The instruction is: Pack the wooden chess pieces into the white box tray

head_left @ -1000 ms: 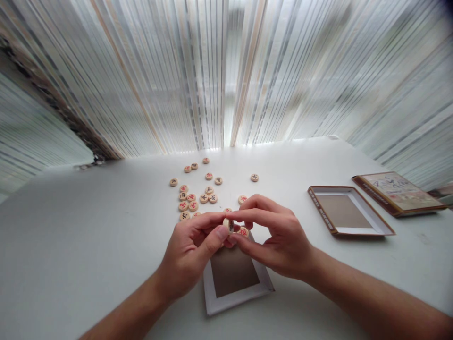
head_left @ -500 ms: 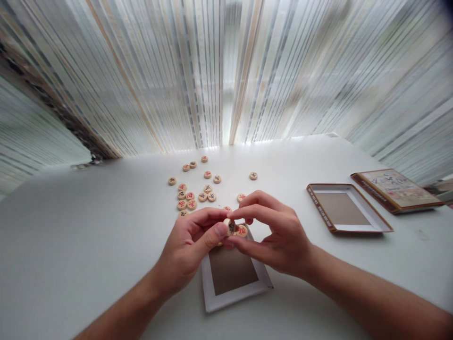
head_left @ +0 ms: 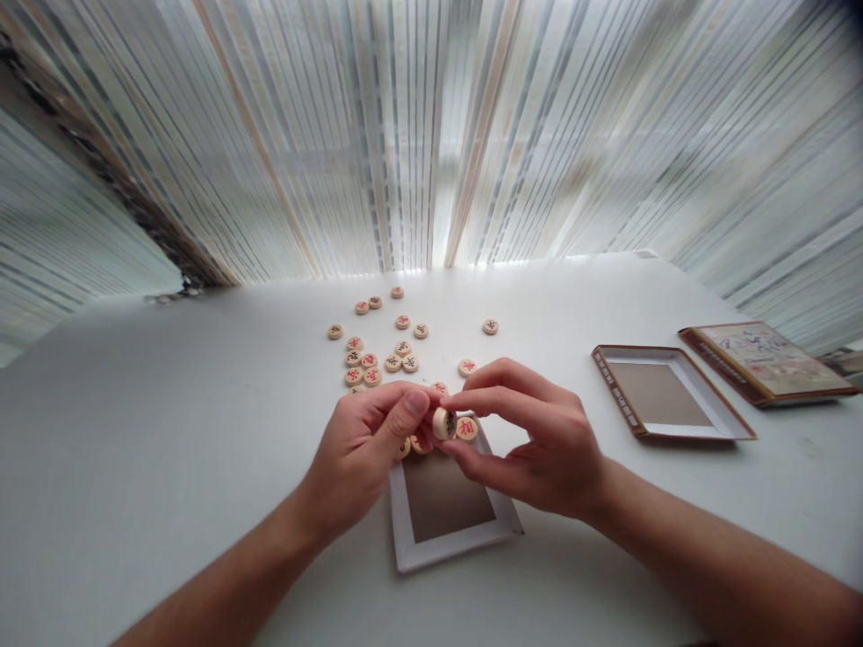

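In front of me, over the far end of a shallow box tray [head_left: 449,545], my right hand [head_left: 539,436] pinches a round wooden Chinese chess piece [head_left: 444,422] between thumb and fingers. The piece is tilted on edge, its dark-marked face turned right. My left hand [head_left: 368,445] is closed right beside it, thumb pressed to the index finger and fingertips close against the piece. Whether these fingers hold anything is hidden. Behind the held piece, a red-marked chess piece [head_left: 467,429] is at the tray's far end, and other pieces [head_left: 403,448] show partly under my left fingers.
Several red- and black-marked chess pieces [head_left: 371,376] lie scattered on the white table [head_left: 202,449] beyond my hands. One piece [head_left: 490,327] lies apart. To the right are a second box tray [head_left: 678,420] and a printed box [head_left: 775,355]. Striped string curtains [head_left: 404,135] hang behind the table.
My left thumb has come off the chess piece and up onto the index finger. The piece has turned, its marked face now further right. The view has shifted slightly.
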Available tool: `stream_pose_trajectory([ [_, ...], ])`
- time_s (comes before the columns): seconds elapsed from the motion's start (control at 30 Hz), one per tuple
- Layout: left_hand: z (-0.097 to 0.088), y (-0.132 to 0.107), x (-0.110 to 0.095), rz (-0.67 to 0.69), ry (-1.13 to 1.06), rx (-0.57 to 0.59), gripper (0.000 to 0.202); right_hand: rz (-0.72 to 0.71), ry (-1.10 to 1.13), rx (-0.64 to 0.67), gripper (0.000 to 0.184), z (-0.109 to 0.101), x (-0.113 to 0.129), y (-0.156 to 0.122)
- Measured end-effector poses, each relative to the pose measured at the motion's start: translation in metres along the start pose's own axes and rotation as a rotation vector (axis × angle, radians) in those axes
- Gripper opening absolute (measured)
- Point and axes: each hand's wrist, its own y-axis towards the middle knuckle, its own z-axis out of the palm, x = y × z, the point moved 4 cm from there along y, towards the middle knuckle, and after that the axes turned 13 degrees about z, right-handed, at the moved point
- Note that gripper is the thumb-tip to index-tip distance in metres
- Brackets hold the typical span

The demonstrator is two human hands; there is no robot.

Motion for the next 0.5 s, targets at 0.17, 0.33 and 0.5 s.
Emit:
stream_pose_trajectory([
  [0.17, -0.033, 0.007, 0.012, 0.138, 0.21, -0.27, 0.037, 0.009, -0.104, 0.179, 0.013, 0.014, 0.008, -0.008],
  [0.33, -0.048, 0.014, 0.032, 0.113, 0.367, -0.267, 0.039, 0.043, -0.268, 0.401, 0.013, 0.041, 0.015, -0.024],
  [0.5, -0.04, 0.012, 0.033, 0.122, 0.414, -0.215, 0.037, 0.05, -0.363, 0.444, 0.012, 0.05, 0.016, -0.03],
])
